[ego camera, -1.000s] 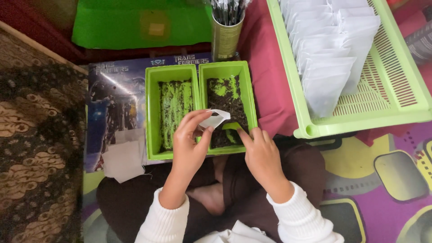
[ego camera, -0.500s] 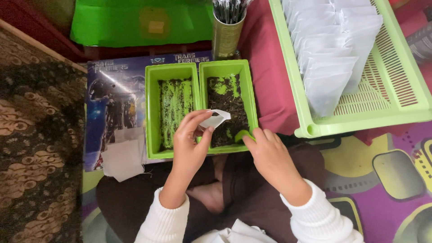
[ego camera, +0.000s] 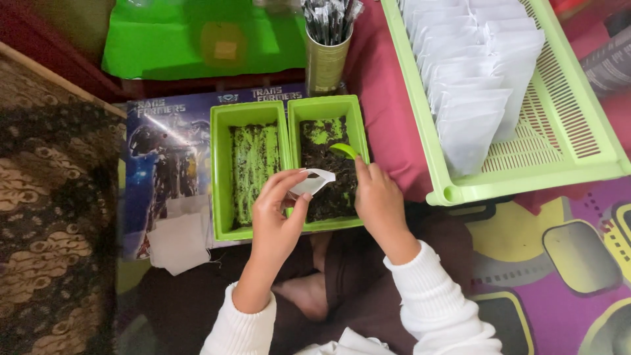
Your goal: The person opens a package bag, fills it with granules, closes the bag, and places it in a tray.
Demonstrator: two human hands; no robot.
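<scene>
Left hand: fingers pinched on small white sachet — held open over the tray divider.
Right hand: closed round green scoop — blade in dark soil.
Green two-compartment tray: soil in right half.

Large light-green slotted tray at right, holding overlapping row of white paper pouches. Tray rests on magenta cloth. Cylindrical tin just behind dark-soil bin, packed with dark upright sticks. Bright green sheet at top, small yellow square on it. Printed robot poster lying flat at left. White fabric scrap on poster's lower edge. Brown patterned rug far left. Purple and yellow play mat lower right.
</scene>
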